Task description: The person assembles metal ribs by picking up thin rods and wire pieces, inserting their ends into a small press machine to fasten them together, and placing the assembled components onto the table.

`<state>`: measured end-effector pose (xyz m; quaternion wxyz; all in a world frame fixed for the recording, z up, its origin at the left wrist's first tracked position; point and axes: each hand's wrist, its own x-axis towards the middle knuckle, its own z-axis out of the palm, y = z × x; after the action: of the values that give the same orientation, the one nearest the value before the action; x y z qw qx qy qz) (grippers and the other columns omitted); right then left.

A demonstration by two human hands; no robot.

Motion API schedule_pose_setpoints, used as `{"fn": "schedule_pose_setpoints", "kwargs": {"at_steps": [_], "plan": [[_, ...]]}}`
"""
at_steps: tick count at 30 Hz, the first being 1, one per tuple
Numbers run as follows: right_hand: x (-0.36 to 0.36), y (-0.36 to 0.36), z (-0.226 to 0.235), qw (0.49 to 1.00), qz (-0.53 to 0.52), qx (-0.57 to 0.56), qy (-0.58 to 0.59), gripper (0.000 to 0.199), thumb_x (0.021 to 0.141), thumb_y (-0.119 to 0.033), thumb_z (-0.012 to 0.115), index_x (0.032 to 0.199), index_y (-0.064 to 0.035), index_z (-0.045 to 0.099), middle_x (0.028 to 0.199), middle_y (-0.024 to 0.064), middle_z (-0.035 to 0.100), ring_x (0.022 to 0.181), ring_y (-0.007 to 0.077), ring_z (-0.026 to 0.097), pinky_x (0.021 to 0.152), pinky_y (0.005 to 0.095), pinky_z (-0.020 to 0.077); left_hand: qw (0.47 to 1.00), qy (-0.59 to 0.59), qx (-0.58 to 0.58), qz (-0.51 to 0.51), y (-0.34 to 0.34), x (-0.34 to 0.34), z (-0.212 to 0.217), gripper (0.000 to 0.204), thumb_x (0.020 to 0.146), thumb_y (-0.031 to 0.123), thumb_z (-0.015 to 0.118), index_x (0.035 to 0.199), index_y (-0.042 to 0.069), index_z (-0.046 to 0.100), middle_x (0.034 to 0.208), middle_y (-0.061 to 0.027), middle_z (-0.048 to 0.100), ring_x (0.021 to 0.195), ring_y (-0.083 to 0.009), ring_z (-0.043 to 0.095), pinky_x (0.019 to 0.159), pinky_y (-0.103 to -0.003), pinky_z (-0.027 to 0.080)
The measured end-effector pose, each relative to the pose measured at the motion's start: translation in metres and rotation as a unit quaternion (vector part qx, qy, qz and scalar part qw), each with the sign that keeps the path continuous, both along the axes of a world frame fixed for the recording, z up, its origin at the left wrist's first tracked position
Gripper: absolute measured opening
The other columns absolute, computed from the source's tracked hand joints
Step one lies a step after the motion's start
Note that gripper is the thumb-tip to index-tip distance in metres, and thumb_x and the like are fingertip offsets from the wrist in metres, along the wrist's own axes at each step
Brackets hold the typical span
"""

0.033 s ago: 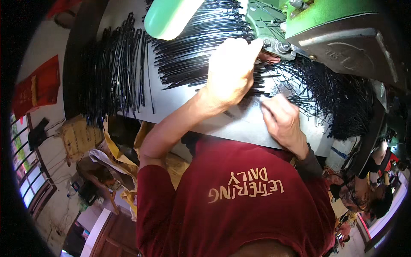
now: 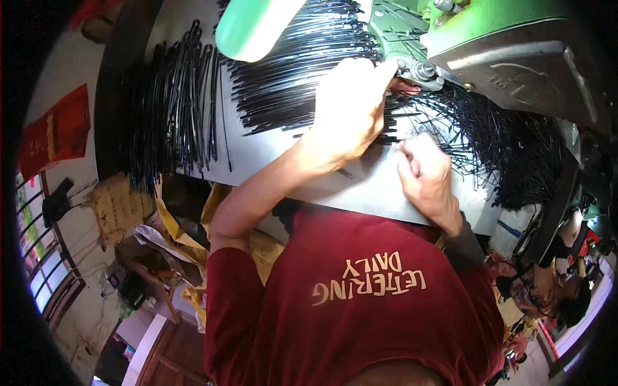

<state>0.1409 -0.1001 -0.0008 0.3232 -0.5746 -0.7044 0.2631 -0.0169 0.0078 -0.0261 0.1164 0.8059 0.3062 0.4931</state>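
My left hand (image 2: 351, 109) is closed at the metal tool head (image 2: 423, 72) of a green machine. Glare washes out its fingers, and whatever they grip is hidden. Under and beside that hand lies a wide row of thin black strips (image 2: 277, 96), side by side on a pale metal tabletop (image 2: 367, 193). My right hand (image 2: 428, 177) is nearer to me, with curled fingers and the fingertips pinched together by the strip ends. Anything in that pinch is too small to make out. A tangled heap of black strips (image 2: 515, 154) lies to its right.
A second bundle of black strips (image 2: 174, 109) hangs over the table's left edge. Overhead, a rounded green-and-white lamp (image 2: 254, 29) juts in. The green machine's body (image 2: 515, 58) overhangs the far right. Sacks (image 2: 122, 206) stand below on the left.
My right hand has shifted slightly away from me, its fingertips nearer the strip ends. My left hand stays almost in place at the tool head.
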Motion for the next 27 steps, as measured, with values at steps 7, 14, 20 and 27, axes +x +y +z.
{"fn": "schedule_pose_setpoints", "kwargs": {"at_steps": [7,14,20,27], "plan": [[0.001,0.031,-0.006,0.954,-0.120,-0.118,0.250,0.004,0.087,-0.001,0.055,0.088,-0.0017,0.051,0.068,0.0019,0.056,0.053,0.0042,0.051,0.047,0.0194,0.0417,0.993,-0.020,-0.113,0.016,-0.002,0.014,0.008,0.029,0.075,-0.004,0.062,0.103,0.004,0.062,0.071,-0.0106,0.056,0.058,-0.0228,0.055,0.053,-0.032,0.044],[0.000,0.045,0.000,0.946,-0.114,-0.126,0.276,0.005,0.089,-0.003,0.054,0.091,-0.0025,0.050,0.069,0.0024,0.056,0.049,0.0034,0.050,0.043,0.0179,0.0417,0.990,-0.009,-0.141,0.011,-0.002,0.018,0.009,0.024,0.076,-0.002,0.062,0.100,0.003,0.062,0.074,-0.0111,0.059,0.059,-0.0235,0.058,0.055,-0.031,0.046],[0.002,0.045,-0.001,0.937,-0.114,-0.130,0.304,0.005,0.089,-0.005,0.054,0.090,-0.0029,0.050,0.068,0.0020,0.056,0.048,0.0030,0.050,0.041,0.0179,0.0418,0.987,-0.017,-0.156,0.017,0.000,0.019,0.008,0.023,0.077,-0.002,0.063,0.100,0.002,0.063,0.073,-0.0108,0.059,0.058,-0.0213,0.057,0.054,-0.029,0.046],[0.002,0.046,-0.001,0.933,-0.115,-0.140,0.310,0.004,0.089,-0.005,0.053,0.090,-0.0028,0.050,0.067,0.0022,0.055,0.047,0.0034,0.050,0.041,0.0181,0.0419,0.992,-0.016,-0.122,0.010,0.002,0.018,0.002,0.025,0.076,-0.002,0.063,0.101,0.003,0.062,0.070,-0.0097,0.056,0.056,-0.0209,0.055,0.051,-0.029,0.044]]}}
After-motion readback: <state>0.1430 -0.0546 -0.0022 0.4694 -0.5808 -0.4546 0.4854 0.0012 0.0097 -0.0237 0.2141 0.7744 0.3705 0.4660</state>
